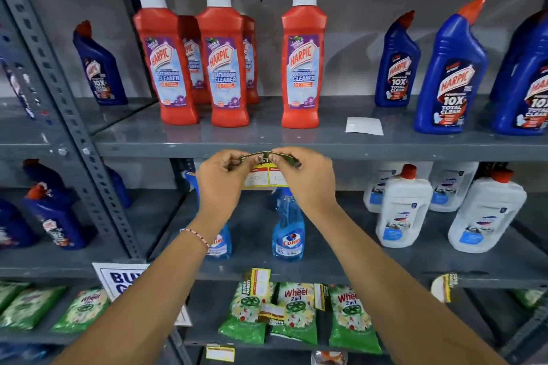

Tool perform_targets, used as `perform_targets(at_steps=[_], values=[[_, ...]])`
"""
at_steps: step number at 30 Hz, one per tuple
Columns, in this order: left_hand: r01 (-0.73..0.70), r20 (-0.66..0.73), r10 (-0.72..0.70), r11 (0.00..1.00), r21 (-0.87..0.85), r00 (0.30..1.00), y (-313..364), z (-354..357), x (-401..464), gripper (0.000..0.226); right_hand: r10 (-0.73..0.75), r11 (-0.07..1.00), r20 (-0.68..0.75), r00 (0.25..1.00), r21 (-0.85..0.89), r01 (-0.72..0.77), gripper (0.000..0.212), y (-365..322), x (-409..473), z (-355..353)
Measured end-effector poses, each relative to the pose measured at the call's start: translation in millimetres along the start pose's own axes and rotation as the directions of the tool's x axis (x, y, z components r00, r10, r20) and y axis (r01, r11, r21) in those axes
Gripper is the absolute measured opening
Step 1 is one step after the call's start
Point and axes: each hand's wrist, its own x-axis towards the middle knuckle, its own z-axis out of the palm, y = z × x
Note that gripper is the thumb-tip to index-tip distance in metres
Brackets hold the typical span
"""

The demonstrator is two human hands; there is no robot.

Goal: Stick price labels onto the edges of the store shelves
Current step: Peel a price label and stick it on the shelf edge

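A price label, dark green on top with a yellow part and two white boxes below, hangs at the front edge of the grey upper shelf. My left hand pinches its top left corner and my right hand pinches its top right corner. The green top strip is bent over between my fingers, right at the shelf edge. My fingers hide the label's sides. A white backing paper lies on the shelf surface, to the right of the red bottles.
Red Harpic bottles stand above my hands, blue Harpic bottles to the right. Below are blue spray bottles, white jugs and green Wheel packets. More labels hang at the lower shelf edge. A perforated upright stands left.
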Motion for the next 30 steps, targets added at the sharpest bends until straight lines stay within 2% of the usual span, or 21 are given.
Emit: perform_targets(at_steps=[4, 16, 20, 26, 30], values=[[0.005, -0.038, -0.005, 1.0, 0.006, 0.999, -3.8, -17.3, 9.1, 0.013, -0.082, 0.994, -0.022, 0.996, -0.067, 0.081, 0.012, -15.5, 1.0, 21.4], [0.021, -0.045, -0.02, 0.999, 0.034, 0.999, -11.3, -27.3, 25.1, 0.021, -0.119, 0.973, -0.103, 0.988, -0.208, 0.096, 0.007, -23.9, 5.9, 47.1], [0.026, -0.061, -0.021, 0.997, 0.077, 0.998, -12.9, -27.5, 29.3, 0.028, -0.095, 0.976, -0.127, 0.987, -0.207, 0.067, 0.006, -24.9, 6.1, 44.8], [0.06, -0.122, -0.043, 0.988, 0.139, 0.992, -20.1, -32.1, 30.5, 0.04, -0.035, 0.98, -0.184, 0.982, -0.201, -0.003, 0.022, -24.8, 6.8, 40.0], [0.107, -0.151, -0.102, 0.994, 0.024, 0.983, -26.3, -33.0, 22.0, 0.035, 0.016, 0.989, -0.234, 0.972, -0.138, -0.05, 0.017, -19.9, -1.3, 36.5]])
